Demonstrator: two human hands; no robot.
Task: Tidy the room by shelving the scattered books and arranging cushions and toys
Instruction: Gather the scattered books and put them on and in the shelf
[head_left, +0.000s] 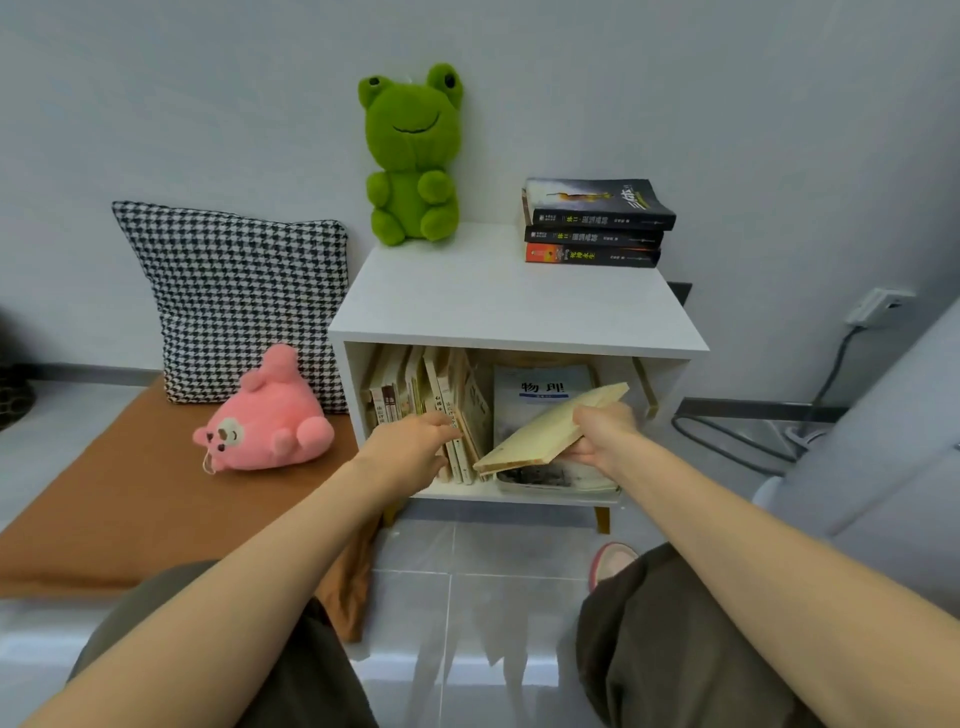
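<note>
A white cabinet (514, 306) stands against the wall with a row of upright books (415, 395) in its open shelf. My left hand (410, 441) rests flat against the spines of those books. My right hand (597, 434) grips a pale yellowish book (540, 428), tilted, at the shelf opening in front of a leaning white-and-blue book (540, 387). Three dark books (595, 223) lie stacked on the cabinet top beside a green frog plush (413, 156). A pink plush (265, 421) lies on its back against a houndstooth cushion (234, 291).
An orange-brown mat (119, 499) covers the low platform at the left. A grey sofa edge (893, 441) is at the right, with a cable (737, 441) on the tiled floor and a wall socket (878, 306) above it. My knees and a pink slipper (610, 561) are below.
</note>
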